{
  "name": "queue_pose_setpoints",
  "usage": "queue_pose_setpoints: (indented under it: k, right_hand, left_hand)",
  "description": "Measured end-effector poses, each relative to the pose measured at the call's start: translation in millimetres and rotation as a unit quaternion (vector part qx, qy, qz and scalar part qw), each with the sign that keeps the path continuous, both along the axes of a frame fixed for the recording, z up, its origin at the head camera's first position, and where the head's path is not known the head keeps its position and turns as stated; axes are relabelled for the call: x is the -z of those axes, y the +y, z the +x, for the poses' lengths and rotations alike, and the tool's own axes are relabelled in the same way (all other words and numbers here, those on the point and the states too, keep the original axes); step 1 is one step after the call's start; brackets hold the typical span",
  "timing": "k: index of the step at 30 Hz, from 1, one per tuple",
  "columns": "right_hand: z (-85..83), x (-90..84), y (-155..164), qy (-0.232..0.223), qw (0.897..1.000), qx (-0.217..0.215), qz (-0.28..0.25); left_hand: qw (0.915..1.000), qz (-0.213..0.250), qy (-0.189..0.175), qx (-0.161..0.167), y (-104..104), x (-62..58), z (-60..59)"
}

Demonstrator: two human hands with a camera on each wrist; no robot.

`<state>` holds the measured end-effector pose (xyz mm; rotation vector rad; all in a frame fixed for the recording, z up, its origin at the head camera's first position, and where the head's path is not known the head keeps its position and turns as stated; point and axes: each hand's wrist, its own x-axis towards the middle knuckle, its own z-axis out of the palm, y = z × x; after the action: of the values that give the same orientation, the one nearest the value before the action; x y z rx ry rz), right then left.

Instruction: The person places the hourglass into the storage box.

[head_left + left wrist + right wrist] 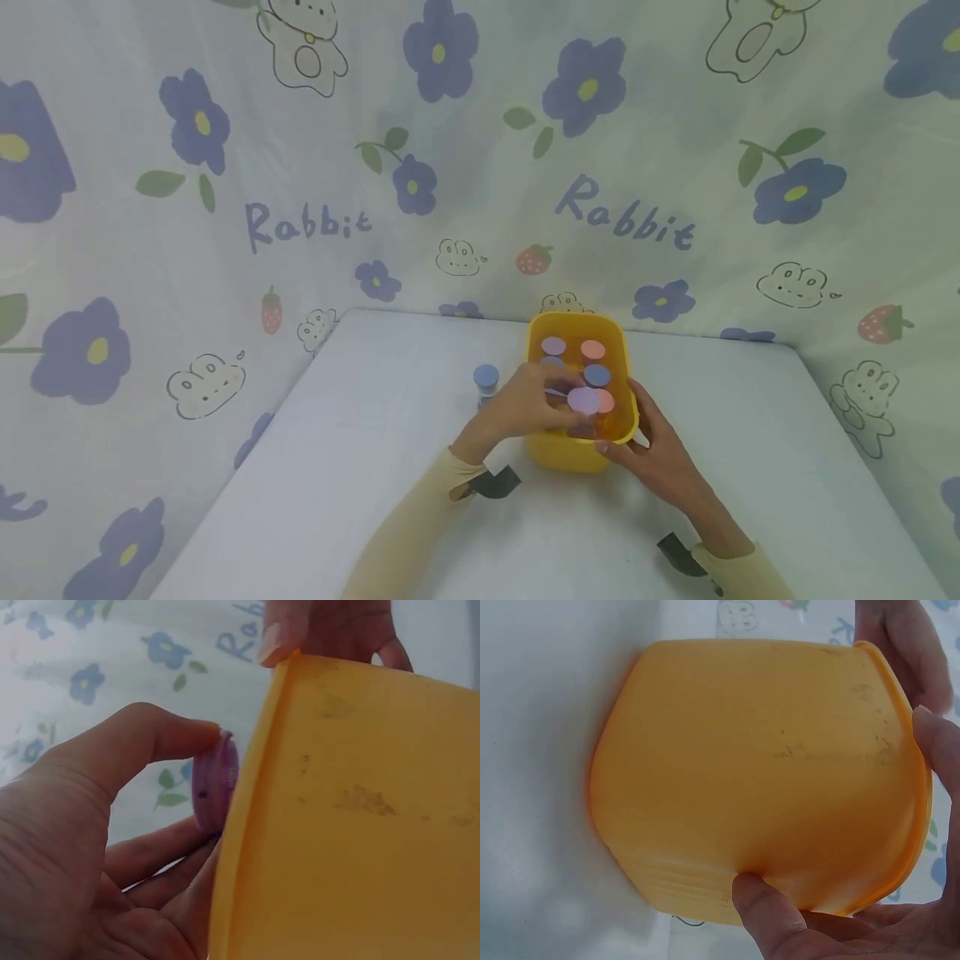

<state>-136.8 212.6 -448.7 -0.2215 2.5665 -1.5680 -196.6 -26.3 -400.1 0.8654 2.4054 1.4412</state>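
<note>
A yellow plastic bin [566, 454] stands on the table with several small containers inside, topped by purple, pink [592, 349] and blue [597, 376] lids. Over the bin's front part, my left hand [521, 402] pinches a purple-lidded container [583, 400] between thumb and fingers. In the left wrist view, its purple lid [213, 786] shows beside the bin's rim, and the bin wall hides the rest. My right hand [663, 458] grips the bin's front right corner, thumb on the rim and fingers along the side.
Left of the bin, a blue-lidded clear container [486, 379] stands on the white table [360, 450]. Another container just in front of it is partly covered by my left hand. A printed rabbit-and-flower curtain [480, 167] hangs behind the table.
</note>
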Motion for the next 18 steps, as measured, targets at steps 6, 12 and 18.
queue_pose_setpoints:
  k: [6,12,18]
  right_hand:
    - [-1.9,-0.2,1,-0.007,1.000,-0.006,-0.006]
    - [-1.4,-0.3,3,-0.011,1.000,-0.004,-0.005]
    - [-1.6,1.7,2,-0.013,1.000,-0.004,0.000]
  left_hand:
    - [0.9973,-0.068,0.012,0.026,6,3.6,-4.0]
    - [0.9907,-0.127,0.022,0.044,12,1.3,-7.5]
    - [0.9826,-0.171,0.053,0.050,15,-0.4,-11.1]
